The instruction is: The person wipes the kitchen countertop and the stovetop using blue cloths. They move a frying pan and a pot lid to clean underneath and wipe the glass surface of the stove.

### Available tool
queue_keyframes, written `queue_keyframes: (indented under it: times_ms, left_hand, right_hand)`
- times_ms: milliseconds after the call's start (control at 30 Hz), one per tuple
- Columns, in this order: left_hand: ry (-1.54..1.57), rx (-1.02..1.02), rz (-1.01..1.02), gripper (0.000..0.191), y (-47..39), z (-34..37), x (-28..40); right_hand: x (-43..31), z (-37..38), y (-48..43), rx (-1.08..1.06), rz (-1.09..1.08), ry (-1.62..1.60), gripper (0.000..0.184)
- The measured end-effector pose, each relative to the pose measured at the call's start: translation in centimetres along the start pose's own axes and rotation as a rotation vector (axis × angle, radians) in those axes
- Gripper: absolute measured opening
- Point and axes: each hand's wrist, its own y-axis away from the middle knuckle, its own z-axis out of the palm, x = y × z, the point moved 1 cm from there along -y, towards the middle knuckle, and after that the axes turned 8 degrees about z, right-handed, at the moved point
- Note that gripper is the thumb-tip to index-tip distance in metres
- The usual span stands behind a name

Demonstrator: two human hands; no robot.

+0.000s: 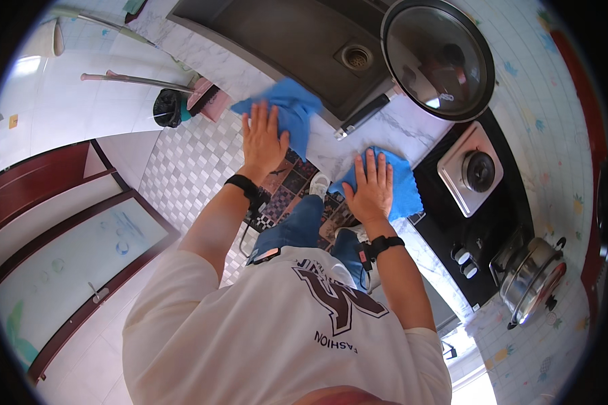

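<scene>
Under my left hand (264,136) a blue cloth (296,109) lies bunched on the marble-patterned countertop (329,152), along the front edge of the sink. The palm is flat, with the fingers a little apart. My right hand (372,188) rests spread on a second blue cloth (404,185), which lies on the counter between the sink and the black gas stove. Both hands press from above and grip nothing. A lidded frying pan (435,61) sits beyond them at the sink's right end, its black handle (367,115) pointing back towards the counter edge between the two cloths.
A dark sink (294,45) with a drain lies ahead. To the right are a gas stove (461,233) with a burner (479,171) and a lidded steel pot (529,281). A bin with a black bag (168,107) and a pink dustpan (214,104) stand at the left; a patterned mat (283,190) covers the floor.
</scene>
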Motion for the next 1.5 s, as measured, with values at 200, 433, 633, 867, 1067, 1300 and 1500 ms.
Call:
queue_keyframes:
  times_ms: [200, 433, 633, 867, 1067, 1300, 1500]
  left_hand:
    - [0.209, 0.115, -0.068, 0.076, -1.1, 1.7, 6.5]
    - [0.209, 0.237, -0.039, 0.075, -1.4, 1.6, 5.3]
    - [0.112, 0.312, -0.059, 0.078, -4.1, 1.3, 0.2]
    - [0.117, 0.297, -0.235, 0.079, -8.3, 0.2, -10.4]
    - [0.085, 0.349, -0.251, 0.077, -13.6, -1.7, -25.7]
    - [0.047, 0.296, -0.183, 0.075, -21.5, -4.7, -47.8]
    - [-0.089, 0.245, -0.156, 0.069, -27.8, -6.5, -62.9]
  right_hand:
    - [0.2, 0.3, 0.0, -0.043, 0.000, 0.031, 0.074]
    - [-0.2, -0.6, 0.1, -0.048, -0.010, 0.020, 0.077]
    - [-0.7, -0.9, 0.5, -0.163, -0.162, 0.001, 0.080]
    - [-5.3, 2.2, -1.9, -0.184, -0.276, 0.116, 0.066]
    - [-17.1, 2.2, -14.8, -0.204, -0.408, -0.004, 0.071]
    - [-28.4, 3.5, -28.5, -0.170, -0.324, 0.030, 0.076]
    - [-34.7, 3.7, -35.0, -0.094, -0.155, 0.067, 0.073]
